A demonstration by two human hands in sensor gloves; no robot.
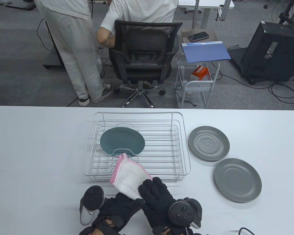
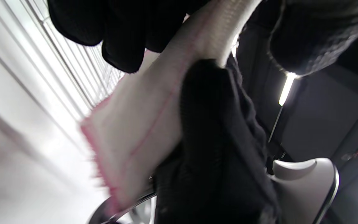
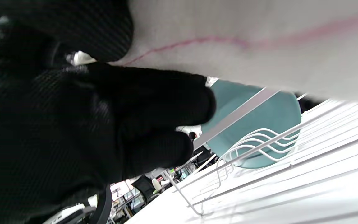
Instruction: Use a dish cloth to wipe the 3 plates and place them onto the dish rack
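Both gloved hands, left hand (image 1: 117, 208) and right hand (image 1: 156, 198), clutch the pink-edged white dish cloth (image 1: 128, 177). 1 teal plate (image 1: 122, 143) sits racked in the white wire dish rack (image 1: 137, 144); 2 grey plates (image 1: 209, 143) at 3 o'clock of it evidently remain.

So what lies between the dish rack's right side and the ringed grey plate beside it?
Nothing: in the table view only a bare strip of white table separates the dish rack from the ringed grey plate, which lies flat, not touching the rack.

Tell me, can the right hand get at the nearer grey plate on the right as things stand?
Probably yes. The nearer grey plate lies flat on bare table, right of the right hand, nothing between. But that hand holds the dish cloth together with the left hand.
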